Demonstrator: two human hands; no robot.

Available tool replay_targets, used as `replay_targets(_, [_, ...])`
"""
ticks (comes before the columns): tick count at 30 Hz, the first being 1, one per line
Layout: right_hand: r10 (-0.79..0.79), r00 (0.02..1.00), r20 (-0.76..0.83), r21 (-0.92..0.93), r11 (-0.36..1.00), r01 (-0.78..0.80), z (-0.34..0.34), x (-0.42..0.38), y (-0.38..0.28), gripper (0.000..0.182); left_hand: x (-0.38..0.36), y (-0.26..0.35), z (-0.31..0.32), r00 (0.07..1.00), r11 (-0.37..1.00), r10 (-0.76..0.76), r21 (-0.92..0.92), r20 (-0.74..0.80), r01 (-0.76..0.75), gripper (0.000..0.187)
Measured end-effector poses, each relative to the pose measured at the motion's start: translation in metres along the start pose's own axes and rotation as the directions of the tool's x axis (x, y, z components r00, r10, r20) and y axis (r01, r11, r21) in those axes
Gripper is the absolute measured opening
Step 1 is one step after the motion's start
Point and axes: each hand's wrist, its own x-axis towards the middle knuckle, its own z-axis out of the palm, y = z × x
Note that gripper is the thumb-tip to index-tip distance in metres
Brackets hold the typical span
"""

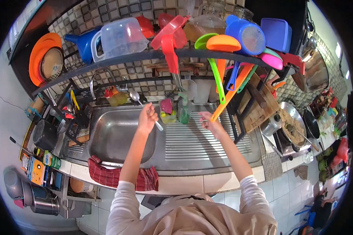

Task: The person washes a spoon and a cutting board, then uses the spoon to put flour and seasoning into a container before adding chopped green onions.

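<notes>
Over the right edge of the sink basin (119,135), my left hand (147,117) is closed round a metal spoon (135,96), its bowl pointing up and away from me. My right hand (210,123) is above the ribbed drainboard (184,143), its fingers apart, partly behind the end of a hanging orange utensil (239,85). Between the hands, at the back of the sink, stand a tub with a pink sponge (166,106) and a bottle with green liquid (184,114).
A rack (145,57) with plastic jugs and hanging utensils spans the view above the sink. A red checkered cloth (106,172) lies on the front edge. At right are a pan of food (292,121) on a stove and a wooden board (262,105).
</notes>
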Motion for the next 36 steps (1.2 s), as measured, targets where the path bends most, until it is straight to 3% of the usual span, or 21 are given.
replay_targets(1, [-0.123,0.992,0.025,0.057,0.991,0.122,0.0,0.017,-0.005,0.036,0.015,0.01,0.003,0.998,0.998,0.046,0.03,0.048,-0.047,0.022])
replay_targets(2, [-0.134,0.99,0.035,0.054,0.99,0.132,-0.001,0.035,-0.013,0.036,0.03,0.018,0.008,0.997,0.998,0.061,0.03,0.052,-0.063,0.022])
replay_targets(4, [-0.028,0.998,0.056,0.187,0.982,0.017,0.001,0.066,-0.033,0.039,0.051,0.034,0.02,0.997,0.995,0.073,0.061,-0.004,-0.073,0.02])
replay_targets(8, [-0.109,0.979,0.17,0.288,0.956,0.057,0.014,0.108,-0.055,0.046,0.081,0.048,0.036,0.994,0.997,0.019,0.074,0.107,-0.027,0.021])
replay_targets(10, [-0.097,0.982,0.16,0.281,0.958,0.049,0.028,0.121,-0.069,0.051,0.086,0.048,0.044,0.992,0.993,0.01,0.115,0.122,-0.024,0.022])
replay_targets(14, [-0.133,0.982,0.137,0.224,0.97,0.1,0.045,0.144,-0.084,0.057,0.099,0.044,0.057,0.996,0.982,0.092,0.168,-0.011,-0.088,0.022])
replay_targets(17, [-0.22,0.975,-0.041,0.003,0.975,0.22,0.057,0.158,-0.094,0.045,0.112,0.045,0.063,0.93,0.887,0.35,0.359,-0.115,-0.289,0.015])
replay_targets(18, [-0.222,0.974,-0.039,0.008,0.975,0.222,0.055,0.165,-0.094,0.045,0.119,0.045,0.064,0.929,0.885,0.352,0.364,-0.114,-0.291,0.015])
replay_targets(20, [-0.297,0.955,0.0,0.046,0.954,0.297,0.053,0.178,-0.092,0.038,0.131,0.044,0.063,0.822,0.772,0.569,0.362,-0.029,-0.522,0.015])
replay_targets(21, [-0.296,0.955,0.002,0.05,0.954,0.296,0.053,0.186,-0.088,0.038,0.151,0.06,0.025,0.932,0.807,0.328,0.465,0.157,-0.363,0.01])
replay_targets(22, [-0.236,0.969,-0.07,0.155,0.957,0.244,0.052,0.193,-0.083,0.036,0.152,0.06,0.027,0.932,0.806,0.327,0.469,0.155,-0.36,0.01])
replay_targets(24, [-0.161,0.977,-0.143,0.263,0.945,0.195,0.047,0.207,-0.074,0.033,0.154,0.055,0.034,0.654,0.425,0.644,0.526,0.396,-0.737,0.018])
replay_targets(26, [-0.205,0.975,-0.091,0.377,0.899,0.224,0.044,0.219,-0.068,0.029,0.146,0.056,0.043,0.689,0.421,0.605,0.575,0.398,-0.701,0.023])
replay_targets(28, [-0.24,0.963,-0.118,0.296,0.918,0.265,0.048,0.226,-0.07,0.028,0.146,0.06,0.042,0.72,0.408,0.569,0.624,0.396,-0.666,0.028])
replay_targets(30, [-0.281,0.949,-0.144,0.209,0.928,0.307,0.047,0.226,-0.069,0.027,0.15,0.068,0.042,0.67,0.025,0.494,0.762,0.553,-0.647,0.033])
replay_targets(31, [-0.248,0.961,-0.119,0.236,0.934,0.27,0.045,0.225,-0.07,0.027,0.152,0.069,0.04,0.671,0.026,0.493,0.761,0.554,-0.648,0.033])
replay_targets(33, [-0.214,0.972,-0.094,0.261,0.937,0.232,0.043,0.218,-0.073,0.028,0.155,0.07,0.037,0.622,-0.219,0.427,0.742,0.657,-0.633,0.035])
replay_targets(36, [-0.198,0.98,0.007,0.302,0.935,0.187,0.045,0.196,-0.078,0.031,0.152,0.073,0.046,0.642,-0.168,0.412,0.746,0.647,-0.644,0.034])
